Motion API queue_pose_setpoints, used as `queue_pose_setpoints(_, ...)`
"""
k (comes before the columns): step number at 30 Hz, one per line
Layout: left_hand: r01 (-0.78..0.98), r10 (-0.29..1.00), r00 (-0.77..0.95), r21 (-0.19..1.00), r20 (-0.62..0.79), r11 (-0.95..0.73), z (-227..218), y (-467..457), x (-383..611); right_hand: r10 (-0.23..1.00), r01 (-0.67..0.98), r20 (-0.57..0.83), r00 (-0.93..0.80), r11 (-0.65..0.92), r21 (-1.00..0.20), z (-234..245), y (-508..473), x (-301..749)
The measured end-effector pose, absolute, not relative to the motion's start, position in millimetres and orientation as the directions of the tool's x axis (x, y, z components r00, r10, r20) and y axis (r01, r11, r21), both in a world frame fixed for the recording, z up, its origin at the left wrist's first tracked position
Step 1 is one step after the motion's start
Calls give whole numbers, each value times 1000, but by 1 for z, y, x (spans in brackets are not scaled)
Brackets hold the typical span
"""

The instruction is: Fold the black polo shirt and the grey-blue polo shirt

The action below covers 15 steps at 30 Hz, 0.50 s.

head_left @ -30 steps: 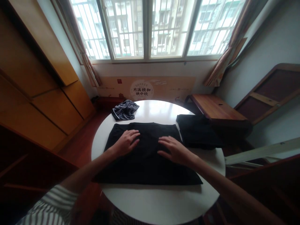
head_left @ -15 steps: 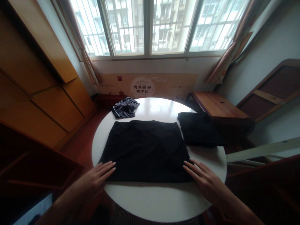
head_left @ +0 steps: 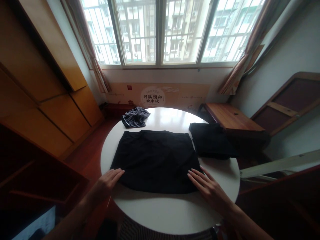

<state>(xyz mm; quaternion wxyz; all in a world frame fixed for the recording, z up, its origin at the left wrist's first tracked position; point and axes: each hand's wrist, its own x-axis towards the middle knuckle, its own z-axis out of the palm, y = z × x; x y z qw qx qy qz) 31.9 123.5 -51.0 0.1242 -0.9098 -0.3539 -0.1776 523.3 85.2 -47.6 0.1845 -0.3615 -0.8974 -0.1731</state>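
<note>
Counted from left to right: two hands, three cloth items, one round white tabletop [head_left: 167, 213]. The left hand [head_left: 108, 180] lies at the near left edge of the spread black cloth [head_left: 156, 160], fingers extended and together; its thumb is hidden, so whether it pinches the fabric cannot be told. Ahead of the left hand and slightly to its right, near the far rim, sits one crumpled gray garment [head_left: 136, 117]. The black cloth lies flat between the two hands, reaching forward of both. The right hand [head_left: 207, 185] rests at the near right edge, fingers extended; any grip beneath cannot be told either. Directly ahead of the right hand is one folded black bundle [head_left: 212, 140], layers too dark to count.

Surroundings: one wooden cabinet [head_left: 62, 123], well to the left of the left hand; one low wooden stand [head_left: 232, 116], beyond the right hand and to its right.

Obstructions: both hands cover the cloth's near corners; the folded bundle closely borders its right side.
</note>
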Motion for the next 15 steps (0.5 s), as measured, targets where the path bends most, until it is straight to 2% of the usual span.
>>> queue_pose_setpoints(3, 709, 620, 639, -37, 455, -704, -47, 127, 34, 571, 711, 504, -648, 691, 131, -37, 89, 521)
queue_pose_setpoints(6, 688, 679, 608, 154, 413, -709, -19, 125, 33, 580, 716, 548, -602, 697, 49, -10, 86, 524)
queue_pose_setpoints(10, 667, 792, 535, 429, 293, -609, 59, 118, 24, 633, 673, 520, -573, 726, -143, 57, 81, 537)
queue_pose_setpoints(13, 632, 834, 464, 548, 298, -547, 131, 134, 12, 689, 619, 442, -574, 719, -316, 115, 97, 554)
queue_pose_setpoints(15, 605, 837, 465, 586, 290, -539, 172, 163, 6, 744, 597, 372, -555, 668, -445, 148, 120, 565)
